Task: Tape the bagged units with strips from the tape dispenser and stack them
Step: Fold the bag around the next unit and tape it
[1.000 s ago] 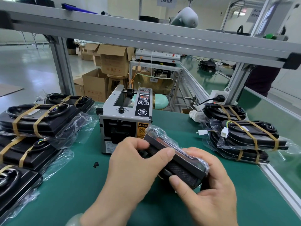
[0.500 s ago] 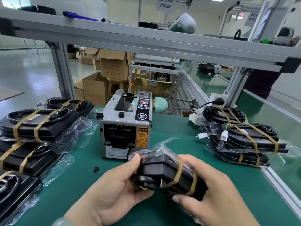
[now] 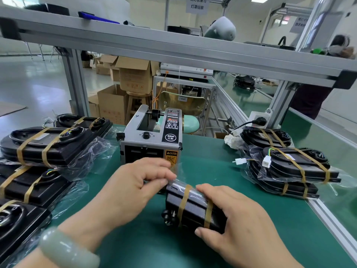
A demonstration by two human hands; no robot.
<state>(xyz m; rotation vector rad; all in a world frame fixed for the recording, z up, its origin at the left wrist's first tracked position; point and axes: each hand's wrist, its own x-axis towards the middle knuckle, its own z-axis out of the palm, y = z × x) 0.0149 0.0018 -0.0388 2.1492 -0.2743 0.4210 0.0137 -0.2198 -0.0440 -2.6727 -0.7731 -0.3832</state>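
A black bagged unit (image 3: 191, 208) with two brown tape bands lies low over the green mat, in front of the grey tape dispenser (image 3: 151, 140). My right hand (image 3: 235, 223) grips its right end, fingers over the top and thumb underneath. My left hand (image 3: 133, 188) pinches the clear bag at the unit's upper left corner, just below the dispenser's mouth. Whether a tape strip is between those fingers I cannot tell. Taped bagged units are stacked at the left (image 3: 50, 146) and at the right (image 3: 293, 171).
An aluminium frame post (image 3: 76, 82) and crossbar (image 3: 173, 49) stand behind the green mat (image 3: 212, 171). A socket with a black plug (image 3: 257, 119) sits at the back right. The bench's metal edge (image 3: 332, 227) runs along the right. Cardboard boxes stand beyond.
The unit has been turned and lowered toward the mat. My left hand moved from under the unit up to its top left corner, near the dispenser's mouth. My right hand stays on the right end.
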